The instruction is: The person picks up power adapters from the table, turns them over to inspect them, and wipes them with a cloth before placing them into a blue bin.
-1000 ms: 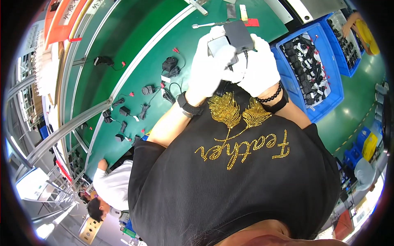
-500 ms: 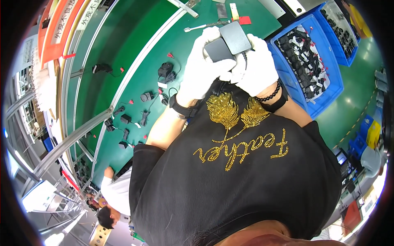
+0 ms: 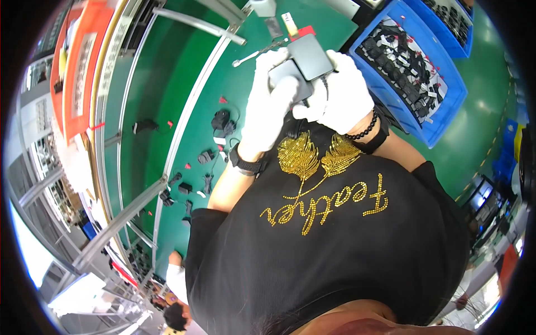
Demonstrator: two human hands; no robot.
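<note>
My left hand (image 3: pixel 267 106), in a white glove, is closed round a dark, block-shaped power adapter (image 3: pixel 286 73), with the thumb across its face. Gloved in white too, my right hand (image 3: pixel 347 96) grips a second dark grey power adapter (image 3: pixel 310 57) from its right side. The two adapters touch edge to edge, the right one sitting slightly higher. A black cord (image 3: pixel 325 85) runs down from the right adapter over the glove. Some of my right fingers are hidden behind the adapter.
On the green bench several black adapters (image 3: pixel 221 119) with cords and red tags lie at left. A thin white-tipped tool (image 3: pixel 245 59) and a red piece (image 3: pixel 303 33) lie beyond my hands. A blue bin (image 3: pixel 451 106) full of adapters stands right. A metal rail (image 3: pixel 192 106) crosses at left.
The view has shifted, so bench and bin sit differently. My left thumb has moved up onto the left adapter's face, and that adapter has tilted. Both adapters stay in my hands.
</note>
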